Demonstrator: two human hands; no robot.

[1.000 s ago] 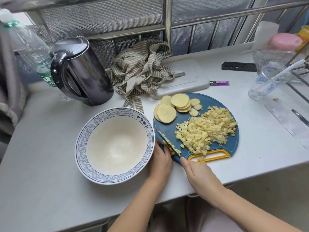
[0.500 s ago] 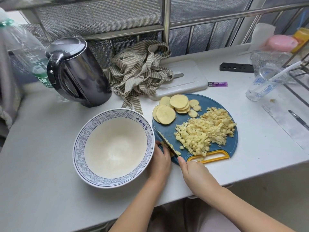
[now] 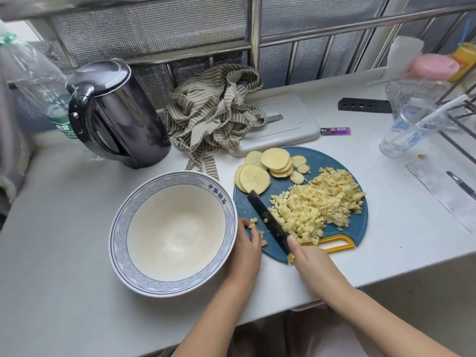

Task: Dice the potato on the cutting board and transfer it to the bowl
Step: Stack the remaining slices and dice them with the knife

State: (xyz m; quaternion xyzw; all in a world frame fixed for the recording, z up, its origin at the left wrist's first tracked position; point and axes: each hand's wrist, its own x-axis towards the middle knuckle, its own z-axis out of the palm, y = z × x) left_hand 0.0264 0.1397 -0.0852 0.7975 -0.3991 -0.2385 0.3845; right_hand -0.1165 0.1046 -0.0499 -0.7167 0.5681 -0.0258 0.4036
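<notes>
Nearest, two bare forearms reach in over the front edge of the white counter (image 3: 64, 253). The right hand (image 3: 309, 258) grips the handle of a knife (image 3: 268, 220), forefinger laid along the back of its dark blade. The blade lies slantwise on the near-left part of the round blue cutting board (image 3: 334, 161), with its right side against the heap of diced potato (image 3: 316, 202). The left hand (image 3: 247, 253) sits between bowl and board, thumb by the bowl's rim and fingertips at the board's left edge beside a few stray dice (image 3: 253, 222); whether it grips anything I cannot tell. The board lies near the front edge, right of the middle, its yellow handle slot turned toward the person. The blue-patterned white bowl (image 3: 121, 222) stands just beside it on the left. The diced potato fills the board's middle and right, and the round potato slices (image 3: 270, 163) overlap on its far-left part. Beyond, a striped cloth (image 3: 216, 117) is bunched partly over a white tray (image 3: 291, 130), with a purple lighter (image 3: 334, 130) just right of it. A dark kettle (image 3: 116, 114) stands toward the far-left corner, a plastic bottle (image 3: 31, 81) behind it. A clear cup (image 3: 409, 130) with a straw and a black block (image 3: 364, 105) sit toward the far-right corner.
</notes>
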